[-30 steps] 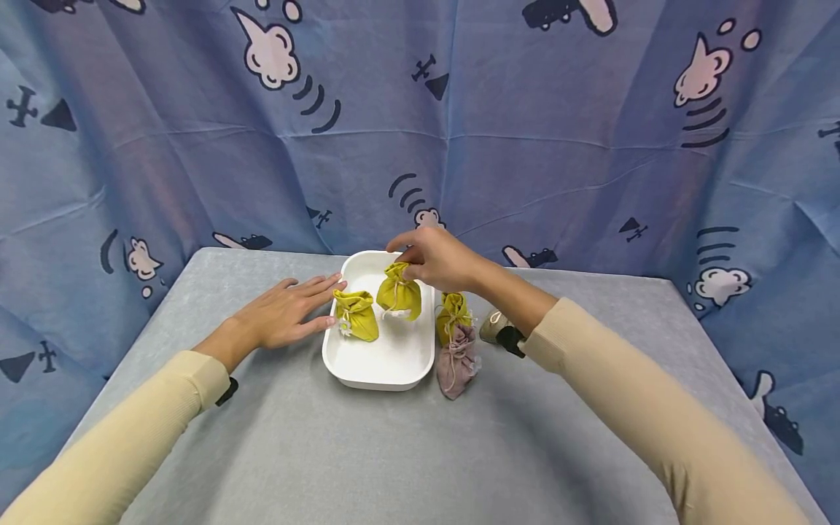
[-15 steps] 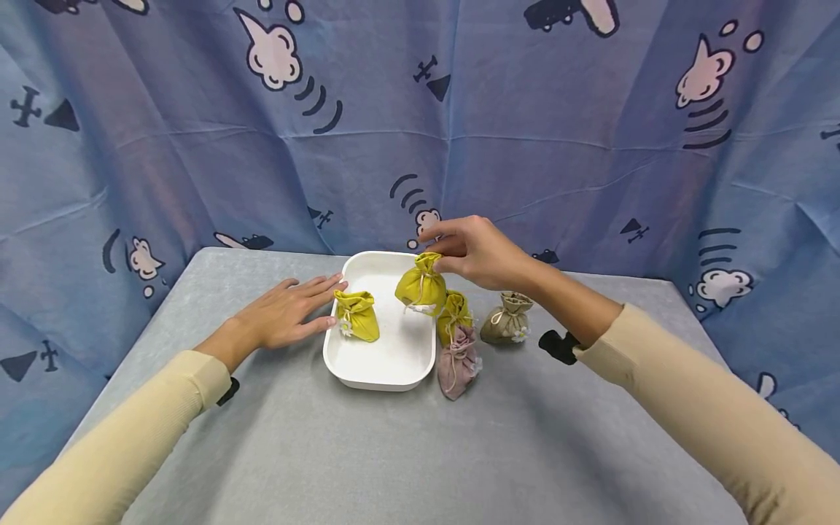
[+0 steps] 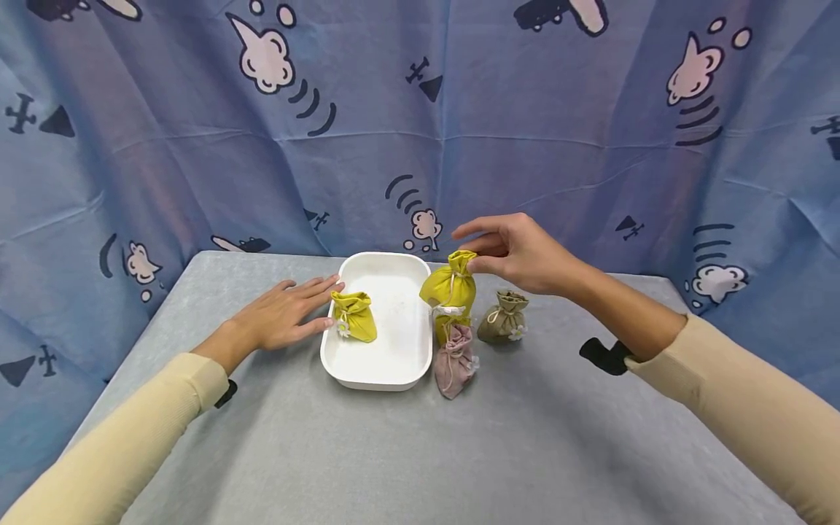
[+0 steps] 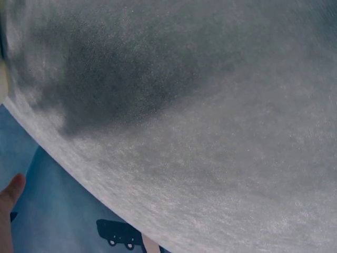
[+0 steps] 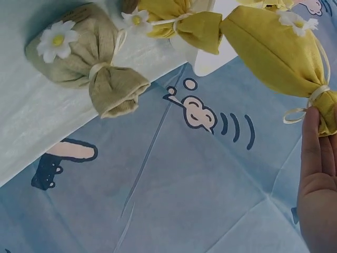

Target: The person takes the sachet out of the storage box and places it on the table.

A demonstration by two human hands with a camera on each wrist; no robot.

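My right hand (image 3: 521, 251) pinches the gathered neck of a yellow drawstring pouch (image 3: 453, 286) and holds it raised beside the right rim of a white tub (image 3: 396, 364). In the right wrist view that pouch (image 5: 276, 50) hangs from the fingers, a white flower on its side. My left hand (image 3: 282, 315) lies with straight fingers at the tub's left rim. Inside the tub, near those fingers, sits another yellow pouch (image 3: 355, 318). A third yellow pouch (image 3: 446, 329) stands right of the tub, partly hidden behind the held one and a pink pouch (image 3: 455, 364).
An olive-brown pouch (image 3: 504, 321) with a white flower stands on the grey table (image 3: 367, 452), right of the pink one. Behind the table's far edge hangs a blue patterned curtain (image 3: 420, 95). The left wrist view shows mostly tabletop (image 4: 226, 158).
My right hand has carried the yellow pouch rightward from above the tub to beyond its right rim. The olive-brown pouch has come into full view. My left hand has stayed in place.
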